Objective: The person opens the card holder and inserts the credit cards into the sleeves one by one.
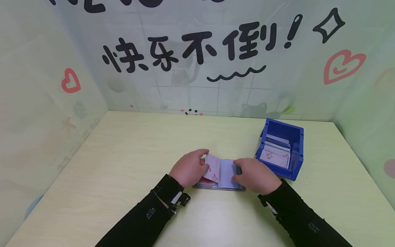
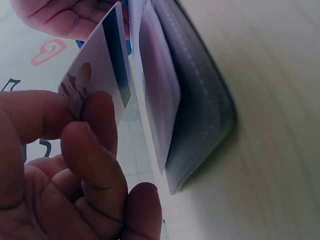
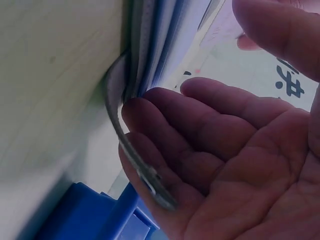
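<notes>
A small card holder [image 1: 226, 188] with a grey stitched cover [image 2: 207, 95] lies spread on the table, its pale sleeves [image 1: 227, 173] showing. My left hand [image 1: 189, 168] pinches a pale card [image 1: 213, 168] above its left half. The card stands tilted, with a pinkish print and a dark stripe in the left wrist view. At the holder's right edge is my right hand [image 1: 255, 175], fingertips touching the edge and thumb apart from them. In the right wrist view a strap with a metal snap [image 3: 147, 176] lies across the little finger of that hand.
A blue plastic bin [image 1: 296, 151] stands right of the holder, beyond the right hand, with several cards [image 1: 274, 154] upright in it. Printed wall sheets [image 1: 185, 92] border the pale wooden table [image 1: 148, 137] at the back and both sides.
</notes>
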### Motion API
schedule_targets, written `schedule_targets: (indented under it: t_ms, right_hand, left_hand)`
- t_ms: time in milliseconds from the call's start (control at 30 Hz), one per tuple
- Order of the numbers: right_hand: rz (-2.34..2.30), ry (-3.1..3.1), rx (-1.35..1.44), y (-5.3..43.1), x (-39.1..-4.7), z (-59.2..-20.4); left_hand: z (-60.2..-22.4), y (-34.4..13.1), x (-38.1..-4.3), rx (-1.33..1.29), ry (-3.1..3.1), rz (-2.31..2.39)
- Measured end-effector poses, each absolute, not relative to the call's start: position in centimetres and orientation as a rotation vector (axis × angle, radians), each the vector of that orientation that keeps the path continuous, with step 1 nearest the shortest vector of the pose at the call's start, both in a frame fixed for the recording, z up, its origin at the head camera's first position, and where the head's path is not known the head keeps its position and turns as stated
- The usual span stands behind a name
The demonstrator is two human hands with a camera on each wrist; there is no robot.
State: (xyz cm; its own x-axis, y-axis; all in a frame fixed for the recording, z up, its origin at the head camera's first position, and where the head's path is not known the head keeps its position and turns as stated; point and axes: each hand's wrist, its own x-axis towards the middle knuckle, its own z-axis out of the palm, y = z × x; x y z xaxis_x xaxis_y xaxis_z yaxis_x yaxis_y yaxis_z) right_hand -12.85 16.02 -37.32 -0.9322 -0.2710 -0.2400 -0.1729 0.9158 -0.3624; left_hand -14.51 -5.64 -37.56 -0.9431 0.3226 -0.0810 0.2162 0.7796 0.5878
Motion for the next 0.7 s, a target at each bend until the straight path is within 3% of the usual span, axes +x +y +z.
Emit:
schedule_targets:
  t_ms: [700]
  right_hand:
    - [-0.454, 2.788, -0.368, 15.79, -12.55, -36.97]
  left_hand:
    - [-38.18, -5.55, -14.57, 0.48, 2.777, 0.766]
